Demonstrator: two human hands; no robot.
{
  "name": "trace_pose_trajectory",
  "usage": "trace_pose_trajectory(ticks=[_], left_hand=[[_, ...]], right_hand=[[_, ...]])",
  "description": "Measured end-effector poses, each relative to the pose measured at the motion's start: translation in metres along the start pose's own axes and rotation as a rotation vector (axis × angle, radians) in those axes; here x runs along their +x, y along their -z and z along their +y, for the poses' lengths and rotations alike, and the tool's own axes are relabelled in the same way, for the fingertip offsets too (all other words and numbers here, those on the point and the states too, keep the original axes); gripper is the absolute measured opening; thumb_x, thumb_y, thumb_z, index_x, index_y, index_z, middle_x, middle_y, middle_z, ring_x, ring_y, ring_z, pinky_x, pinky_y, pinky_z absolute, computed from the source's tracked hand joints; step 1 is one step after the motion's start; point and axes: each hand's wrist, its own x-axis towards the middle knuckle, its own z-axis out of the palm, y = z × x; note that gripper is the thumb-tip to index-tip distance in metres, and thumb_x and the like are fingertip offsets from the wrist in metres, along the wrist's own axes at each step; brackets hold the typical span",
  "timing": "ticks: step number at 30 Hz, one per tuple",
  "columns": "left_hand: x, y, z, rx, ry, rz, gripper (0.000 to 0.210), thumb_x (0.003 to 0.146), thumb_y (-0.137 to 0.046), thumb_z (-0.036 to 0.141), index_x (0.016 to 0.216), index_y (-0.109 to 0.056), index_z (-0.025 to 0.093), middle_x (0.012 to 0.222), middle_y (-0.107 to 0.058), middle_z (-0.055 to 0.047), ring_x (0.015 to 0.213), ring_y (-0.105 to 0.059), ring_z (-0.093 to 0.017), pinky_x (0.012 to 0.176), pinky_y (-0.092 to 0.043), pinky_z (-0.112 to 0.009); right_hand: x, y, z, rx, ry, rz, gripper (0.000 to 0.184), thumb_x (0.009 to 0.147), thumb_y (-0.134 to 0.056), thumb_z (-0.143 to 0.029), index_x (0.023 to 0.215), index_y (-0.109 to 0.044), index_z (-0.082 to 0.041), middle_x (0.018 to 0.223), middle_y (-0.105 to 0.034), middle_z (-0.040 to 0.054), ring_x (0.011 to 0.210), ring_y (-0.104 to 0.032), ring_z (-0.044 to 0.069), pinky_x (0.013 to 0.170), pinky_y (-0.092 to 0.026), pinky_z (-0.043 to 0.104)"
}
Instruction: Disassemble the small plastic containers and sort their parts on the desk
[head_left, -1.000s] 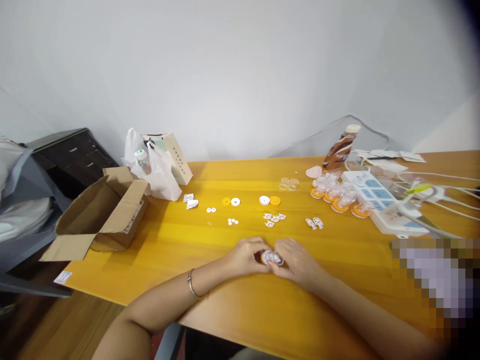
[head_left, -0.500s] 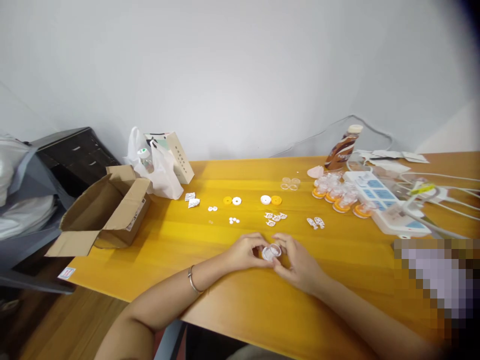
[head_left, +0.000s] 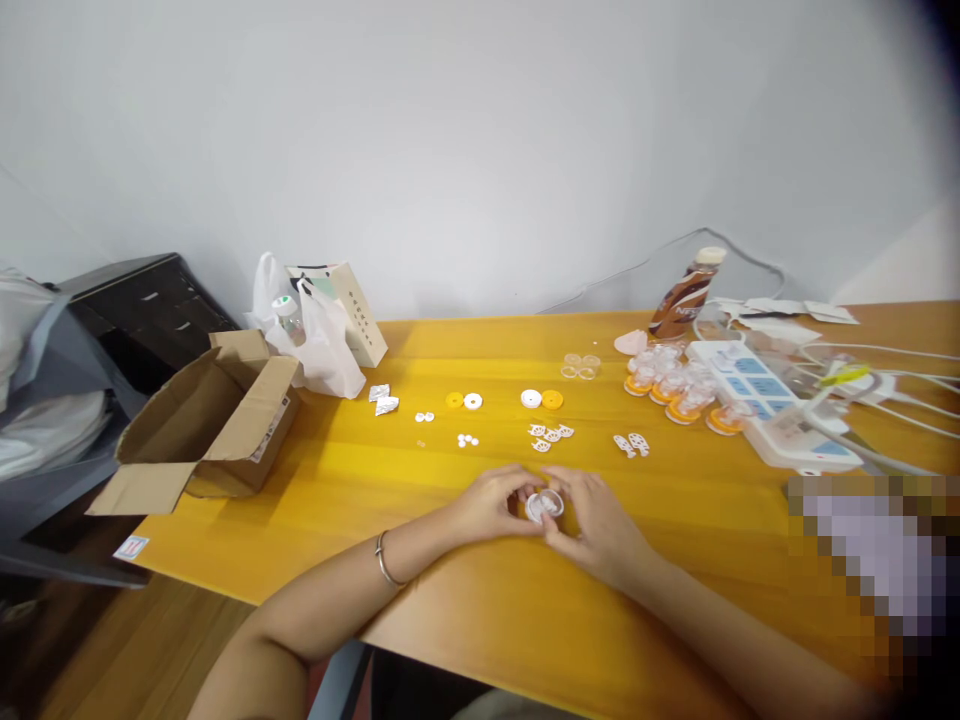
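Note:
Over the front of the table, a small clear plastic cup with white parts inside [head_left: 545, 506] is between my two hands. My left hand [head_left: 491, 503] curls around its left side, thumb in front and fingers behind. From the right, my right hand [head_left: 596, 520] pinches its rim with thumb and fingers. Just beyond lie several white spoked pieces [head_left: 553, 436], and a pair of white flat pieces [head_left: 638, 445] is to the right. A white disc [head_left: 531, 399] touches a yellow disc [head_left: 553, 400]; a second such pair, yellow [head_left: 455, 400] and white [head_left: 472, 401], sits further left.
Several clear rings [head_left: 580, 367] lie further back. Assembled clear-and-orange pieces [head_left: 683, 402] stand beside a white power strip [head_left: 772, 400] with cables. A drink bottle [head_left: 684, 295] is behind them. On the left are an open cardboard box [head_left: 247, 440], a plastic bag [head_left: 330, 345] and foil packets [head_left: 387, 405].
The clear cup has turned slightly in my fingers, so its round opening faces up more. Both hands stay almost in place, and the view has shifted a little.

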Motion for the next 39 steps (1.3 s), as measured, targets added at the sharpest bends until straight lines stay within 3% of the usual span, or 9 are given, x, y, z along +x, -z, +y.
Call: trace_pose_trajectory(ticks=[9, 14, 18, 21, 25, 27, 31, 33, 39], left_hand=[[0.0, 0.0006, 0.0022, -0.003, 0.051, -0.036, 0.048, 0.067, -0.072, 0.035, 0.108, -0.054, 0.017, 0.089, -0.061, -0.004, 0.077, -0.057, -0.015, 0.072, -0.046, -0.025], [0.0006, 0.001, 0.0052, 0.001, 0.031, -0.025, 0.04, 0.068, -0.069, 0.031, 0.103, -0.055, 0.016, 0.088, -0.061, -0.003, 0.075, -0.056, -0.014, 0.071, -0.045, -0.024], [0.0008, 0.0031, 0.0077, -0.007, 0.028, -0.023, 0.042, 0.069, -0.069, 0.035, 0.102, -0.055, 0.015, 0.091, -0.062, -0.005, 0.078, -0.056, -0.014, 0.072, -0.045, -0.024], [0.0004, 0.0038, 0.0071, -0.029, 0.031, -0.035, 0.047, 0.067, -0.071, 0.038, 0.104, -0.054, 0.015, 0.091, -0.062, -0.006, 0.078, -0.057, -0.015, 0.072, -0.045, -0.025], [-0.0004, 0.0018, 0.004, -0.057, 0.037, -0.033, 0.052, 0.068, -0.071, 0.037, 0.111, -0.051, 0.017, 0.093, -0.062, -0.005, 0.082, -0.058, -0.016, 0.076, -0.045, -0.026], [-0.0007, 0.0011, 0.0031, -0.061, 0.045, -0.029, 0.052, 0.069, -0.069, 0.035, 0.113, -0.049, 0.018, 0.092, -0.062, -0.004, 0.081, -0.058, -0.015, 0.075, -0.046, -0.026], [-0.001, 0.0016, 0.0026, -0.093, 0.058, -0.043, 0.063, 0.066, -0.073, 0.033, 0.12, -0.044, 0.018, 0.091, -0.06, -0.004, 0.081, -0.058, -0.015, 0.073, -0.046, -0.025], [-0.001, 0.002, 0.0024, -0.091, 0.061, -0.048, 0.062, 0.067, -0.072, 0.03, 0.121, -0.042, 0.017, 0.092, -0.06, -0.004, 0.082, -0.058, -0.015, 0.073, -0.046, -0.025], [-0.0013, 0.0023, 0.0035, -0.044, 0.058, -0.046, 0.065, 0.066, -0.072, 0.03, 0.122, -0.041, 0.018, 0.095, -0.06, -0.004, 0.086, -0.058, -0.017, 0.079, -0.045, -0.028]], right_hand=[[0.0005, -0.003, 0.0007, 0.025, -0.003, -0.014, 0.038, 0.071, -0.057, -0.032, 0.106, -0.051, -0.018, 0.093, -0.063, 0.0091, 0.085, -0.059, 0.025, 0.075, -0.043, 0.037], [0.0015, 0.0009, 0.0025, -0.007, 0.042, -0.071, 0.015, 0.078, -0.051, -0.026, 0.092, -0.054, -0.02, 0.081, -0.064, 0.0051, 0.074, -0.058, 0.021, 0.069, -0.041, 0.034], [0.0015, 0.0053, 0.0038, 0.0, 0.195, -0.1, 0.025, 0.076, -0.05, -0.019, 0.101, -0.051, -0.019, 0.093, -0.063, 0.0081, 0.085, -0.056, 0.024, 0.075, -0.041, 0.036], [0.0016, 0.0047, 0.004, 0.059, 0.149, -0.043, 0.041, 0.075, -0.056, -0.026, 0.113, -0.043, -0.019, 0.108, -0.058, 0.0118, 0.099, -0.053, 0.027, 0.083, -0.041, 0.039], [0.0015, 0.0017, 0.0046, 0.062, -0.068, -0.062, 0.034, 0.076, -0.058, -0.036, 0.103, -0.047, -0.018, 0.089, -0.062, 0.0089, 0.081, -0.058, 0.025, 0.072, -0.045, 0.039], [0.0008, 0.0008, 0.0046, 0.083, -0.05, -0.069, 0.031, 0.077, -0.055, -0.031, 0.104, -0.047, -0.019, 0.089, -0.062, 0.008, 0.081, -0.058, 0.024, 0.074, -0.045, 0.038], [-0.0007, -0.0004, 0.0032, 0.097, 0.01, -0.012, 0.046, 0.073, -0.056, -0.031, 0.114, -0.041, -0.015, 0.097, -0.059, 0.0117, 0.09, -0.057, 0.027, 0.079, -0.045, 0.04], [-0.0008, -0.0009, 0.0024, 0.078, -0.02, -0.02, 0.041, 0.076, -0.053, -0.031, 0.111, -0.042, -0.015, 0.089, -0.061, 0.0094, 0.083, -0.059, 0.025, 0.075, -0.047, 0.04], [-0.0002, -0.0023, 0.0029, 0.051, 0.022, 0.001, 0.041, 0.074, -0.054, -0.03, 0.112, -0.043, -0.016, 0.095, -0.061, 0.0099, 0.086, -0.06, 0.025, 0.076, -0.046, 0.039]])
